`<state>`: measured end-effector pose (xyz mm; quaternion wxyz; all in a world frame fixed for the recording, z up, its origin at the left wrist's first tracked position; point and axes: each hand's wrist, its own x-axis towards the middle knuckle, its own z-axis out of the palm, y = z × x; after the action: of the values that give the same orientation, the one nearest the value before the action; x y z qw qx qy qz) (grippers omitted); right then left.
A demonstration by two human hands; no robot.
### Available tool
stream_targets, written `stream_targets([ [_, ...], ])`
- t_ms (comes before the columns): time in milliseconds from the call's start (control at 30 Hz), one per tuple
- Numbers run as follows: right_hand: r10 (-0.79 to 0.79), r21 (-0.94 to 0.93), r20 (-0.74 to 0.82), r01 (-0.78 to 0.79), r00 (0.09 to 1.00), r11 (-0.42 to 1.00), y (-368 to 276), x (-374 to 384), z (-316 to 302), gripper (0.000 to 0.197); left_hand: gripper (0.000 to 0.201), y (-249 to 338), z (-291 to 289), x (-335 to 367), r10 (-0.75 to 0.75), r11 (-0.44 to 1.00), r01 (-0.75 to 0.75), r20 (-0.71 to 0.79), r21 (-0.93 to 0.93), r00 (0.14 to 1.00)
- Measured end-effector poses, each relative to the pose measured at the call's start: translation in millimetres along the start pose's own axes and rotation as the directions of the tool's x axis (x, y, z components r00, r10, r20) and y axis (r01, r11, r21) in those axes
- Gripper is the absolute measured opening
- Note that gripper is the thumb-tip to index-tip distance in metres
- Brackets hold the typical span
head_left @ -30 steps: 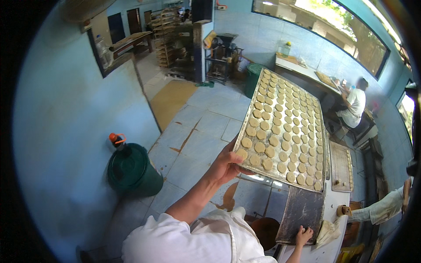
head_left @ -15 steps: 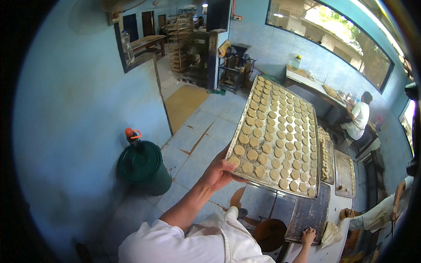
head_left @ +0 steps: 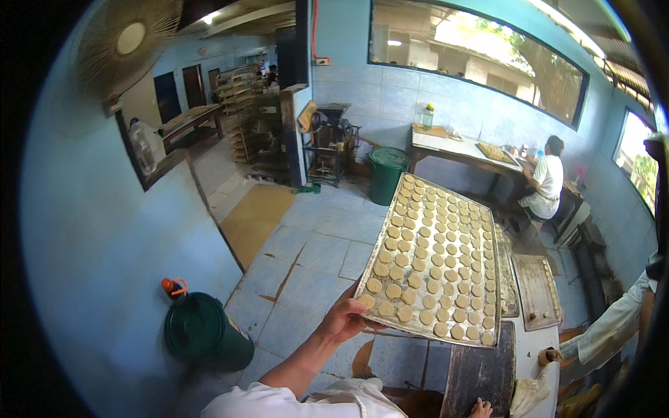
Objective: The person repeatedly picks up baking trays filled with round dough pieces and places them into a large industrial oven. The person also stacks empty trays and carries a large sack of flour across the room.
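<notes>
Left hand (head_left: 346, 319) is up under the near corner of the big metal baking tray (head_left: 433, 259), fingers curled around its edge and gripping it, thumb on top by the first row of dough rounds (head_left: 411, 280). The tray is held in the air over the blue tiled floor (head_left: 317, 254), tilted a little, its far end pointing toward the back wall, packed with rows of pale flat discs (too many to count from here). Right hand (head_left: 479, 409) only peeks in at the bottom edge, fingertips resting on a dark empty tray (head_left: 481, 369) lying on the work table; whether it grips it, I cannot tell. Beside that, two more trays (head_left: 535, 291) sit just right of the lifted one. A green lidded bin (head_left: 202, 336) stands by the left wall, another green bin (head_left: 387, 173) by the far table, where a seated person in white (head_left: 547, 180) works. A co-worker's white sleeve (head_left: 613, 327) comes in from the right.
</notes>
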<state>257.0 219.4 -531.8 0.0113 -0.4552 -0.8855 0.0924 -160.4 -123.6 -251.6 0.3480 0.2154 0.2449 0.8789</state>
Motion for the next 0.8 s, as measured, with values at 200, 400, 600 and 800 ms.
stream_targets([
  [200, 0.109, 0.068, -0.117, -0.101, 0.987, 0.993, -20, -69, 38, 0.047, 0.087, 9, -34, 40, -0.111, 0.994, 0.110, 0.075, 0.024, 0.991],
  [400, 0.200, 0.075, -0.367, -0.185, 0.908, 0.980, -13, -135, 114, 0.035, 0.073, 8, -87, 22, -0.152, 0.988, 0.153, 0.039, -0.025, 0.988],
  [600, 0.672, 0.851, 0.198, 0.216, 0.714, -0.479, 28, -186, 90, 0.035, 0.071, 50, -91, -26, -0.074, 0.987, 0.104, 0.218, -0.126, 0.973],
  [800, 0.541, 0.638, 0.133, 0.347, 0.830, -0.688, 6, -260, 13, 0.017, 0.064, 76, -76, -36, 0.015, 0.988, 0.052, 0.427, -0.146, 0.904],
])
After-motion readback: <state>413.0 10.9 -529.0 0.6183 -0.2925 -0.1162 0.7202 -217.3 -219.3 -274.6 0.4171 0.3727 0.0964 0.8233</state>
